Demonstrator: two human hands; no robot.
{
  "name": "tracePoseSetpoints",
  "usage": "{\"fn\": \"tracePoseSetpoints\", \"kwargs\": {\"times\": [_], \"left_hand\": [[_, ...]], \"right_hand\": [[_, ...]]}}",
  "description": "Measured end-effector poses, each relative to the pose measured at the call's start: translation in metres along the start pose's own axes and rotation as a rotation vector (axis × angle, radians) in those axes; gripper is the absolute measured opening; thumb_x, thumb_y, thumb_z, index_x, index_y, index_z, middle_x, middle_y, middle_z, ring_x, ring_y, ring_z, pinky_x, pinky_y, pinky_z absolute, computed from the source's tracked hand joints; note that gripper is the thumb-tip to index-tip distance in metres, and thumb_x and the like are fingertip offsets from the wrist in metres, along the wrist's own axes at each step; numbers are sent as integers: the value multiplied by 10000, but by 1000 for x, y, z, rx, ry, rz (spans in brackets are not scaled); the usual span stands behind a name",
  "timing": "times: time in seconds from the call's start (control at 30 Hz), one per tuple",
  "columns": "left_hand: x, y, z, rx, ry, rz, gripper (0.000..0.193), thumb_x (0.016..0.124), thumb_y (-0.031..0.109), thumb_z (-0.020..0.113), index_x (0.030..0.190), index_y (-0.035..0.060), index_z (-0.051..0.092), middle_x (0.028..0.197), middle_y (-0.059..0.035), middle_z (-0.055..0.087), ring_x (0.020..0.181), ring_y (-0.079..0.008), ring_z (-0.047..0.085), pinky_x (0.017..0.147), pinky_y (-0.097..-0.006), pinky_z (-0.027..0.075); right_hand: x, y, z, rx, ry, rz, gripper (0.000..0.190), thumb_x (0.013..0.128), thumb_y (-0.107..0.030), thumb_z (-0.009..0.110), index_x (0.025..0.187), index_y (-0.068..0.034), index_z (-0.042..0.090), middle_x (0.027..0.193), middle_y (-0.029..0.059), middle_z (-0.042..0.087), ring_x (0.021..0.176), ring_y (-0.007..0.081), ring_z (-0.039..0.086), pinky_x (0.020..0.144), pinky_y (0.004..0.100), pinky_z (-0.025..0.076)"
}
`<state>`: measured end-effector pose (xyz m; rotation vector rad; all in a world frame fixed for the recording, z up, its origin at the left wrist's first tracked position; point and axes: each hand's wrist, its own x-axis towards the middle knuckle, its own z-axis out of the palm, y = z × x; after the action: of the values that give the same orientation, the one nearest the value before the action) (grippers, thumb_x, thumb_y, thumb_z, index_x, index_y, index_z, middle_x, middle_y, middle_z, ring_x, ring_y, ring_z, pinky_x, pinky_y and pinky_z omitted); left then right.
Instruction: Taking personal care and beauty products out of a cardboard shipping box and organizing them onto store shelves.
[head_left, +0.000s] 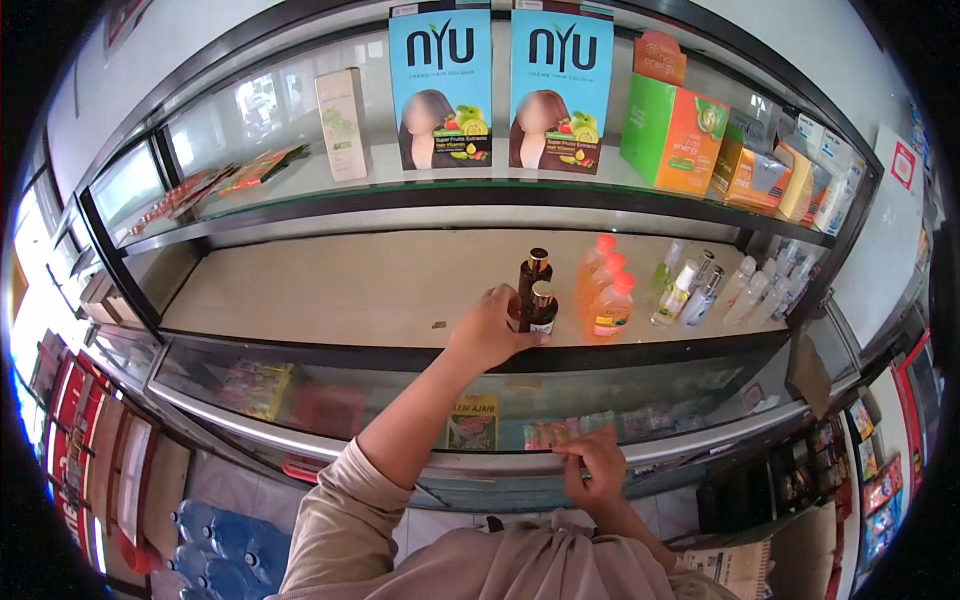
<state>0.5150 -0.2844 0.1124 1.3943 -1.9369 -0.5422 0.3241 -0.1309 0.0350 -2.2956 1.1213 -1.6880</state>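
Note:
On the middle shelf (337, 292) of a glass display cabinet, my left hand (495, 326) has its fingers and thumb around the front one of two dark bottles with gold caps (543, 309); the other dark bottle (534, 271) stands just behind it. To their right is a row of orange bottles with coral caps (611, 309). Farther right stand several small spray bottles (675, 294) and clear bottles (750, 296). My right hand (596, 465) is held low by the cabinet's front edge, fingers bent, with nothing plainly visible in it.
The upper shelf (480, 196) holds two blue hair colour boxes (441, 90), a slim carton (343, 124), flat sachets (262, 169) and an orange-green box (675, 135). Packets lie under the lower glass (472, 424). Blue water jugs (225, 544) stand on the floor at the lower left.

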Motion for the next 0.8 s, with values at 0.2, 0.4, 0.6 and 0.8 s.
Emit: {"fn": "tracePoseSetpoints", "kwargs": {"times": [0.2, 0.4, 0.6, 0.8], "left_hand": [[3, -7, 2, 20, -11, 43, 672, 643, 337, 860, 1106, -24, 533, 967, -140, 630, 808, -220, 650, 717, -338, 507], [16, -41, -38, -289, -161, 31, 612, 788, 147, 755, 1304, 20, 452, 1149, -114, 575, 934, -205, 618, 795, -302, 506], [36, -37, -6, -450, -13, 157, 481, 875, 85, 645, 1326, 78, 478, 1225, -100, 570, 1054, -200, 588, 814, -300, 501], [44, -23, 2, -491, -12, 77, 440, 877, 64, 636, 1303, 90, 529, 1248, -90, 576, 1056, -185, 590, 777, -292, 523]], "right_hand": [[2, -1, -3, 10, -17, -6, 217, 692, 102, 534, 806, -44, 646, 748, 98, 623, 650, 244, 577, 616, 334, 451], [0, -3, -4, 10, -19, 1, 216, 697, 114, 527, 806, -32, 643, 752, 105, 616, 657, 252, 580, 598, 330, 457], [-2, -1, -5, 34, -44, 1, 212, 707, 115, 528, 815, -30, 638, 769, 112, 621, 670, 255, 592, 599, 326, 464], [-3, 1, -6, 39, -46, 6, 197, 712, 109, 532, 813, -26, 634, 774, 114, 627, 678, 254, 598, 615, 330, 470]]}}
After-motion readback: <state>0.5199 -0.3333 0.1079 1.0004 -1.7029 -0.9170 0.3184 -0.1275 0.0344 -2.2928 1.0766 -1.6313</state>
